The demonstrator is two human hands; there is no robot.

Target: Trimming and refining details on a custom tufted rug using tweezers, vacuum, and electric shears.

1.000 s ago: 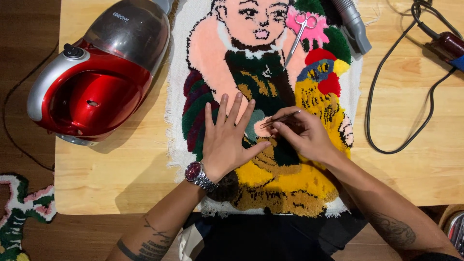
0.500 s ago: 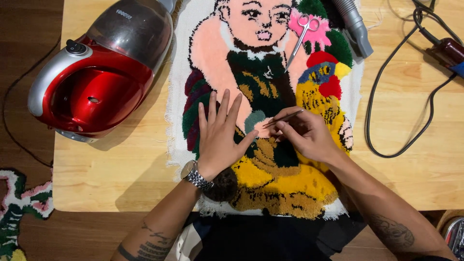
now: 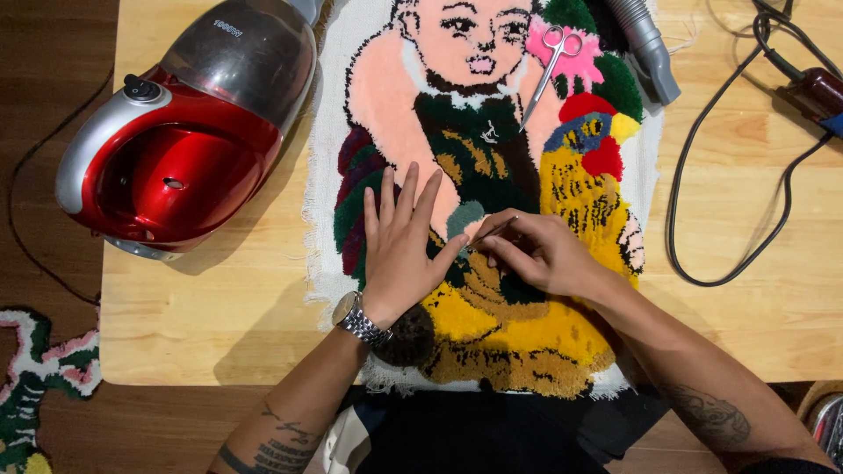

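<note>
Far left, on the dark floor: a scrap of tufted rug (image 3: 31,386), shaggy pile in green, pink and white, irregular outline.

On the bench (image 3: 211,325), pale wood with visible grain: a canister vacuum cleaner (image 3: 180,140), glossy red plastic body, grey trim, smoky translucent dust bin, rounded teardrop shape. A thin black cord runs off its left side.

Centre: tufted rug (image 3: 492,175) lying flat on the bench, near edge overhanging toward the person. White woven backing cloth, frayed at the margins. Dense cut pile, figure in peach tones with dark green garment, yellow lower field, black outlines, a red, yellow and blue bird at right.

Left hand (image 3: 402,250): flat, palm down on the pile, fingers spread wide, holding nothing, pressing the rug. Steel link-bracelet watch (image 3: 358,318) at the wrist; tattooed forearm.

Right hand (image 3: 540,254): fingers pinched narrow around a thin metal tool (image 3: 493,231), slender and straight, its tip at the pile just beside the left thumb. Exact kind of tool too small to tell.

Upper rug: steel scissors (image 3: 551,63), blades closed, lying diagonally on the pink patch. Beside them a grey plastic vacuum nozzle (image 3: 648,53), tubular.

Right: a black cable (image 3: 702,202), looped loosely on the wood.
</note>
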